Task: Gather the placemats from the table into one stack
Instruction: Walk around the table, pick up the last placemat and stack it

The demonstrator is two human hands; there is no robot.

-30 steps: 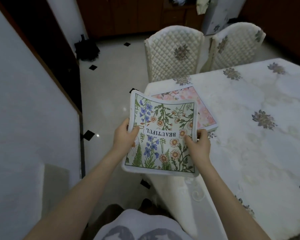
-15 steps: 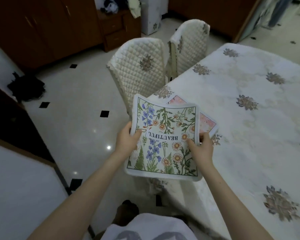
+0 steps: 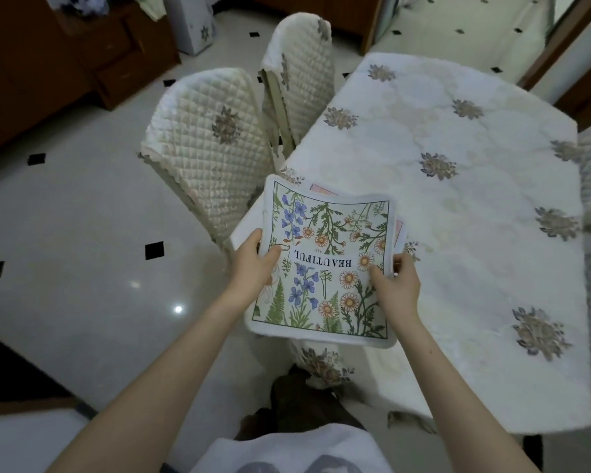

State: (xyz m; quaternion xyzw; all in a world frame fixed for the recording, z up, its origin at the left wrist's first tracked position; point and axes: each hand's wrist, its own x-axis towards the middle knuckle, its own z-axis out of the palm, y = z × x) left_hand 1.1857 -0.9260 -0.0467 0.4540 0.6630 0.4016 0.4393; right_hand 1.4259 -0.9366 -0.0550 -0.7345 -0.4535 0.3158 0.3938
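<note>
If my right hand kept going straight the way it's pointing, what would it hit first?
The right hand, gripping the floral placemat, points forward and a bit left. Going straight on, it would probably meet the pink placemat on the table corner just beyond, though depth is hard to judge.

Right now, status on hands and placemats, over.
Left hand and right hand grip floral placemat by its sides. Pink placemat underneath, on the table. Nothing in the way.
</note>
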